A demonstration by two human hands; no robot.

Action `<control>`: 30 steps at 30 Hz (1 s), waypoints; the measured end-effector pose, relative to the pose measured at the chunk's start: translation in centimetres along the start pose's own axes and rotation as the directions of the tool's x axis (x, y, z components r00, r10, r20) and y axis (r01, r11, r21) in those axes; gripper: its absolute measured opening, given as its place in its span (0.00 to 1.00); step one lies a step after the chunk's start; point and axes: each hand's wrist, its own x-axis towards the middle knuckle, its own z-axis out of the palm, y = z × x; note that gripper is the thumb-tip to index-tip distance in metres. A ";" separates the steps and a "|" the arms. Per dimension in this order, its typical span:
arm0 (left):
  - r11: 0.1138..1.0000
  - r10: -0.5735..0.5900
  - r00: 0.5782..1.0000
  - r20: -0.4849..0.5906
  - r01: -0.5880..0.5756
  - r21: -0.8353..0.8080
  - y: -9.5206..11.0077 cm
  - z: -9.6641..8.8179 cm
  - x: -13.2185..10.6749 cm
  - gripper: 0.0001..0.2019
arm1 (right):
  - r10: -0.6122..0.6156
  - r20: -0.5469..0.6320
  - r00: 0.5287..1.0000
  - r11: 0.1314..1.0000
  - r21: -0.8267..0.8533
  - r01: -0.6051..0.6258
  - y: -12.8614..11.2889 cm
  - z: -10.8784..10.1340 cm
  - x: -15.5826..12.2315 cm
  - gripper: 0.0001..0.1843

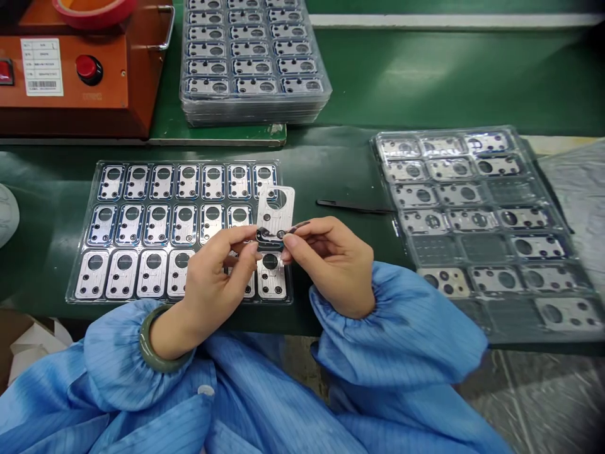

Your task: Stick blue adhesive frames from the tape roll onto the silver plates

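Observation:
My left hand (215,277) and my right hand (331,261) meet above the near tray (78,287) and pinch the lower end of one flat metal camera plate (276,211) with round holes. The plate stands upright between the fingertips. Both hands are closed on it, thumbs and forefingers pressed to its bottom edge. Under them the clear tray holds three rows of the same plates. Blue sleeves cover both arms, and a green bangle (151,356) sits on my left wrist.
Black tweezers (354,206) lie on the green mat right of the hands. A second tray (543,189), partly filled, lies at the right. A stack of filled trays (255,107) stands behind, next to an orange machine (70,94) with a red button.

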 end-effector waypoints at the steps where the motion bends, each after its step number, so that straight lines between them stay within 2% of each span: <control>1: 1.000 0.018 1.000 -0.010 -0.018 -0.001 -0.1 0.0 -0.1 0.11 | -0.019 -0.004 1.000 1.000 0.005 0.019 0.1 0.0 0.0 0.05; 4: 0.996 -0.029 0.999 -0.030 0.026 -0.083 0.0 0.2 -0.2 0.21 | -0.080 0.001 0.997 0.997 0.017 0.080 0.3 0.1 -0.1 0.03; 6: 0.981 -0.087 0.996 -0.017 0.083 -0.176 0.1 0.2 0.0 0.23 | -0.117 0.016 0.993 0.993 0.026 0.117 0.3 0.1 -0.1 0.03; 10: 0.921 -0.197 0.974 0.110 0.223 -0.320 0.4 0.1 0.3 0.14 | -0.159 0.050 0.986 0.987 0.010 0.159 0.2 0.3 -0.2 0.03; 12: 0.908 -0.218 0.969 0.120 0.246 -0.340 0.5 0.0 0.4 0.10 | -0.171 0.071 0.983 0.985 -0.001 0.172 0.2 0.4 -0.3 0.03; 21: 0.954 -0.074 0.996 0.055 0.087 -0.288 0.2 -0.2 0.3 0.04 | -0.192 0.094 0.977 0.980 -0.038 0.196 0.5 0.8 -0.7 0.03; 26: 0.961 -0.075 0.997 0.023 0.078 -0.265 0.1 -0.4 0.5 0.06 | -0.220 0.131 0.967 0.975 -0.003 0.223 0.6 0.8 -0.7 0.04; 30: 0.970 -0.074 0.997 -0.004 0.071 -0.231 0.0 -0.4 0.5 0.06 | -0.266 0.175 0.948 0.957 -0.069 0.282 0.9 0.7 -0.7 0.05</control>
